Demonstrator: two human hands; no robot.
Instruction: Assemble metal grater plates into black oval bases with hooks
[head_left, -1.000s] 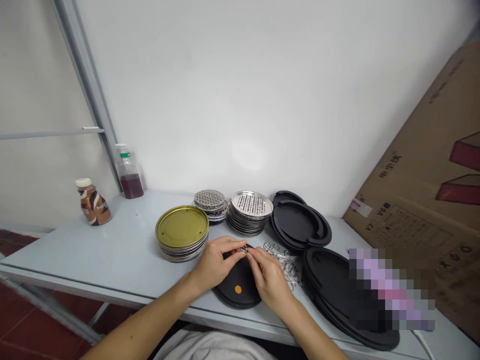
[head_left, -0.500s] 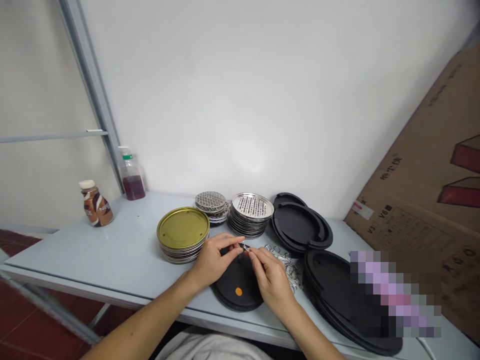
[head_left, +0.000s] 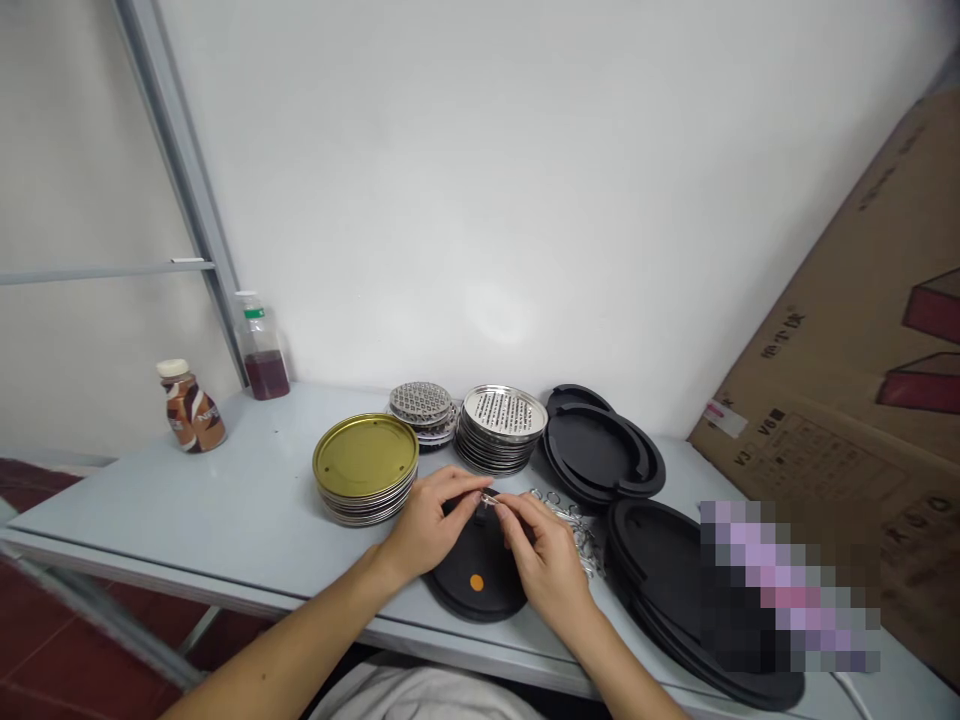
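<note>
Head view has "V3" and "V6" legible on a brown cardboard box (head_left: 847, 300), while my left hand (head_left: 430, 515) and right hand (head_left: 547, 547), angled inward and nearly closed, together pinch a small silver metal piece (head_left: 490, 500) above an orange-dotted round black disc (head_left: 480, 556).

Pale grey top (head_left: 427, 692), bare forearms (head_left: 319, 630)

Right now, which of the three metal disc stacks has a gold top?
The leftmost stack, beside the left hand: its top is gold, while the middle stack and the right stack have patterned silver tops.
</note>
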